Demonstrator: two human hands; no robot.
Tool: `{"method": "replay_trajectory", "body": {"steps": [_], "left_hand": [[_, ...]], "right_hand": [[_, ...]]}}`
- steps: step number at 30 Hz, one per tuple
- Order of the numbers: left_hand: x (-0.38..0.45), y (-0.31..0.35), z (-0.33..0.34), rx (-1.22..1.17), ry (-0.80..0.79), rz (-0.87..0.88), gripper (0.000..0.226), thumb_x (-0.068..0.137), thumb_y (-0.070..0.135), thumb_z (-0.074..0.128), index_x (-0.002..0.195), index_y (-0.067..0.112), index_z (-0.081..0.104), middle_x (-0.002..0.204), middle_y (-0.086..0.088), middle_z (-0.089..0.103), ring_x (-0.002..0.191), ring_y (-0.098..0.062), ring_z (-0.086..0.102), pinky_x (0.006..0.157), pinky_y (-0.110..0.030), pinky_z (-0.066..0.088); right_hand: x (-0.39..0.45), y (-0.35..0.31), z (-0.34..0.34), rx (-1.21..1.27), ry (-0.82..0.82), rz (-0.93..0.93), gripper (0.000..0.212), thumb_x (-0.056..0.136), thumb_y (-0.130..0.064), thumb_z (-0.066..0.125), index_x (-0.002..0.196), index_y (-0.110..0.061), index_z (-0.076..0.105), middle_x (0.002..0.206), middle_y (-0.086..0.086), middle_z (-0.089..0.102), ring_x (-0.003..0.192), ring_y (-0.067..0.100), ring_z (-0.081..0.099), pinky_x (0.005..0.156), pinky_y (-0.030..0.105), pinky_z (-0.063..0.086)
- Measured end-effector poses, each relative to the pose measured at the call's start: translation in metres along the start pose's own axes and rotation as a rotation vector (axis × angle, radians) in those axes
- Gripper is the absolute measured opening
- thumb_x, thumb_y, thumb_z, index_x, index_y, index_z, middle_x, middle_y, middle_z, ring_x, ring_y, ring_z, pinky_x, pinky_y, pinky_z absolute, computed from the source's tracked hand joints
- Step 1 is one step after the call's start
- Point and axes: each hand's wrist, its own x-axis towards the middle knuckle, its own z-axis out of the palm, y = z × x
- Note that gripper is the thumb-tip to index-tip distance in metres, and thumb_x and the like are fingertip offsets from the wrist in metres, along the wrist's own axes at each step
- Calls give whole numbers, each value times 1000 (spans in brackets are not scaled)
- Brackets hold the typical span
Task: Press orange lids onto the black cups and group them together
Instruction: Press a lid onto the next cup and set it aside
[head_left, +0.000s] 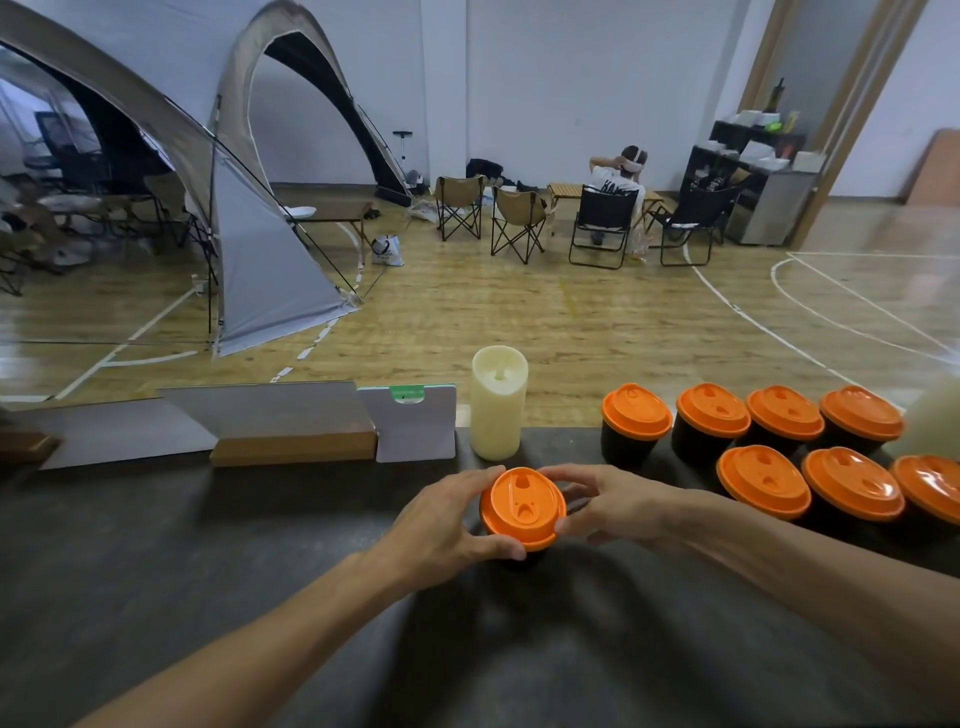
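Observation:
An orange lid (522, 506) sits on a black cup (519, 561) at the middle of the dark table (208, 571). My left hand (441, 525) curls round the lid's left rim, thumb at the front. My right hand (608, 504) holds the lid's right rim with fingers at the back and thumb at the front. The cup body is mostly hidden under the lid and hands. To the right stands a group of several black cups with orange lids (763, 480), in two rows.
A cream pillar candle (497, 402) stands just behind the held cup. Grey folded card stands (413, 428) and a wooden block (293, 449) line the table's far edge at left. Beyond are a tent, folding chairs and a seated person.

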Motion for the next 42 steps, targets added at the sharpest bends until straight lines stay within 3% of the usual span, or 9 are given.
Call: {"method": "replay_trajectory", "body": {"steps": [8, 11, 17, 20, 23, 28, 31, 36, 42], "left_hand": [[1, 1, 0, -21, -2, -7, 101, 64, 73, 75, 149, 40, 34, 150, 11, 46, 135, -10, 44, 113, -45, 41], [0, 2, -1, -64, -13, -24, 99, 65, 72, 77, 149, 39, 35, 147, 13, 48, 133, -8, 45, 112, -44, 42], [-7, 16, 9, -479, -79, -217, 106, 66, 47, 86, 152, 41, 25, 148, 11, 42, 136, -13, 42, 118, -46, 34], [-9, 32, 22, -691, 34, -316, 107, 62, 30, 86, 152, 37, 27, 145, 4, 46, 132, -17, 45, 116, -44, 36], [-7, 46, 33, -771, 139, -370, 94, 76, 9, 77, 153, 30, 27, 141, -1, 47, 128, -20, 46, 110, -38, 40], [-4, 43, 28, -677, 105, -395, 80, 86, 2, 64, 153, 27, 29, 146, -4, 44, 132, -22, 43, 112, -40, 40], [-1, 33, 8, -563, -11, -366, 69, 89, 7, 65, 150, 26, 39, 140, 0, 52, 128, -18, 49, 106, -36, 45], [21, 28, -33, -342, -233, -325, 47, 87, 15, 73, 131, 29, 63, 121, 9, 67, 118, -10, 57, 110, -41, 42], [46, 29, -51, -181, -278, -265, 25, 89, 21, 74, 114, 22, 71, 108, 3, 73, 99, -12, 69, 81, -26, 59]], "right_hand": [[3, -8, 12, -193, 20, -64, 86, 82, -24, 81, 150, -34, 29, 135, -10, 46, 128, 13, 43, 110, 36, 36], [-3, -12, 12, -324, 88, -70, 94, 80, -37, 81, 155, -33, 23, 156, -4, 36, 143, 20, 34, 115, 40, 30], [-11, -2, 16, -720, 217, -203, 98, 86, -61, 63, 160, -29, 7, 168, -7, 1, 153, 17, -11, 122, 42, 1], [-8, 4, 16, -788, 202, -229, 96, 90, -65, 54, 160, -25, 2, 168, -6, -4, 152, 15, -16, 123, 39, -5], [-6, 7, 16, -793, 195, -235, 94, 91, -65, 52, 160, -25, 2, 168, -5, -4, 152, 14, -15, 124, 38, -6], [-8, 5, 15, -783, 185, -233, 93, 91, -62, 54, 160, -23, 4, 168, -3, -1, 153, 14, -11, 124, 38, -5], [-13, 3, 14, -745, 169, -233, 92, 92, -60, 56, 160, -24, 5, 168, -3, 2, 153, 14, -9, 125, 41, -3], [-16, -1, 14, -725, 158, -225, 91, 93, -56, 57, 160, -23, 6, 168, -2, 4, 154, 15, -6, 125, 42, -1], [-15, 2, 16, -694, 169, -222, 91, 92, -57, 58, 160, -26, 6, 168, -4, 3, 153, 14, -6, 125, 41, -1]]}}
